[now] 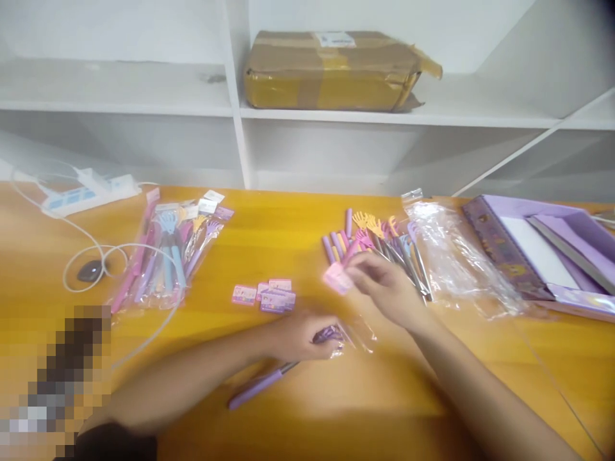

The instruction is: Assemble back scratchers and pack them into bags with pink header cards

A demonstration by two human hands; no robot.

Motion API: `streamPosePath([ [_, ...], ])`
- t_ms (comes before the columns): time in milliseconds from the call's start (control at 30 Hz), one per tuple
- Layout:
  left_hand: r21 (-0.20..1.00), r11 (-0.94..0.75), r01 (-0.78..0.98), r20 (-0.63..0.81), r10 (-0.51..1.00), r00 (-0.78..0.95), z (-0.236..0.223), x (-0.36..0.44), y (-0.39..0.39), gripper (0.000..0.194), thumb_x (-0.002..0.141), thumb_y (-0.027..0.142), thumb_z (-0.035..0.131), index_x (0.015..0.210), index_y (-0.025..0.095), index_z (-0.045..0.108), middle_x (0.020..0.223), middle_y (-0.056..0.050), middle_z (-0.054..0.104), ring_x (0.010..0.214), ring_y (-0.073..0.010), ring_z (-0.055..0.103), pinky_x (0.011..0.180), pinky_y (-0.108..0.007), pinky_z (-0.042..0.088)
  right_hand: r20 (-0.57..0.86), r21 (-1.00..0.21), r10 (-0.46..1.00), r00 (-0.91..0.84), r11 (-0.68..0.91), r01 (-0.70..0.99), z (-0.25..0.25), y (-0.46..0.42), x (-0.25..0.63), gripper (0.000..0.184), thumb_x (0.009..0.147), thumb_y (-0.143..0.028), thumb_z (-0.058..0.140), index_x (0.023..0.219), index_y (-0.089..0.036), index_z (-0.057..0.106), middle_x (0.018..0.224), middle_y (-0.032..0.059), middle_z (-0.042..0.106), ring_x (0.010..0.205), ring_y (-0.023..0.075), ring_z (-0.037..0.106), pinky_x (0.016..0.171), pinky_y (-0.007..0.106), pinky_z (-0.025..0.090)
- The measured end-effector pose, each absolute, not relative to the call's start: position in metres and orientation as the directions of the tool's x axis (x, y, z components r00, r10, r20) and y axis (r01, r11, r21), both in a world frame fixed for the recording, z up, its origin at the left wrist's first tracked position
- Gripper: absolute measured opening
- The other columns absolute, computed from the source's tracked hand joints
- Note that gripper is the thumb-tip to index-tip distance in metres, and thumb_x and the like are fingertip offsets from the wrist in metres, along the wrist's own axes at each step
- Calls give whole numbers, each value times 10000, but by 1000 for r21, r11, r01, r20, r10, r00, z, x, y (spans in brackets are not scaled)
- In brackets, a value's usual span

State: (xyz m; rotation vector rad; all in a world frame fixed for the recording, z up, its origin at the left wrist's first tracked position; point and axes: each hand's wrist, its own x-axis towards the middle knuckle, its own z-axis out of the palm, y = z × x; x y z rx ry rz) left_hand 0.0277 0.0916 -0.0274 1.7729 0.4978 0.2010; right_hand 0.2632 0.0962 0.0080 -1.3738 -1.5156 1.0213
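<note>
My left hand [298, 336] grips a purple back scratcher [262, 384] at its claw end, which sits inside a clear plastic sleeve [358, 333] on the yellow table [307, 422]. Just above it, my right hand [384, 288] pinches a small pink card [337, 278] between its fingertips. Several more pink and purple cards [269, 296] lie in a small heap to the left of my hands. A loose pile of coloured back scratchers [372, 240] lies just behind my right hand.
Bagged back scratchers [166, 256] lie at the left, near a white power strip [91, 190] and its looped cable [96, 256]. A stack of clear sleeves [456, 256] and an open purple box [542, 253] sit at the right. A taped cardboard parcel [331, 70] rests on the white shelf.
</note>
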Motion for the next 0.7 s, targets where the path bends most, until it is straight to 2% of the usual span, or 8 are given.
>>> streamPosePath([
  [133,953,-183,242,-145,425,893,-31,29,91,157,939,284,665,1045,169,682,838,9,662,712,-124,557,656,-232,414,-29,-951,947,-321,73,301,0,114,223,365,987,-568,666,976,-205,705,893,48,710,752,177,641,705,314,523],
  [267,987,65,146,-159,474,866,-38,30,91,253,975,373,665,1104,157,636,881,-23,681,762,-143,610,699,-253,474,-71,-917,896,-437,114,383,8,115,237,471,1081,-604,473,1123,-205,721,1167,103,739,1008,227,695,884,364,543],
  [333,978,198,73,-163,491,856,-42,30,91,293,995,389,660,1162,152,616,901,-37,688,781,-145,631,724,-264,499,-154,-875,829,-538,139,464,20,109,256,439,1057,-595,540,1116,-205,734,1109,89,757,989,229,696,850,342,530],
  [400,960,277,33,-173,499,849,-45,30,93,298,986,349,681,1198,152,613,932,-46,699,804,-143,649,751,-268,512,-229,-819,776,-588,172,547,35,103,271,352,998,-541,660,1013,-198,743,931,49,749,814,190,664,719,301,487],
  [467,940,339,27,-194,471,860,-47,30,96,251,951,264,693,1168,153,635,951,-49,713,827,-142,670,781,-271,525,-207,-784,813,-545,195,589,49,97,281,320,994,-485,671,866,-195,706,766,7,681,674,144,573,630,275,421],
  [533,922,384,43,-214,415,884,-47,29,99,182,888,182,690,1066,150,671,921,-41,726,820,-142,688,791,-269,538,-114,-784,890,-441,193,590,64,92,288,370,1028,-481,620,791,-199,658,670,-18,597,615,126,507,599,267,390],
  [600,907,417,63,-226,354,908,-47,28,102,156,834,138,664,987,147,691,878,-36,740,793,-145,705,780,-268,552,-31,-796,955,-295,155,585,78,87,294,400,1025,-517,627,775,-205,643,626,-28,548,581,123,490,567,262,382],
  [700,884,455,105,-270,315,910,-47,26,104,213,827,142,612,1015,142,713,850,-49,761,706,-147,719,678,-254,556,61,-806,998,-29,67,588,94,81,305,408,994,-553,673,786,-201,662,608,-23,561,547,123,511,509,254,367],
])
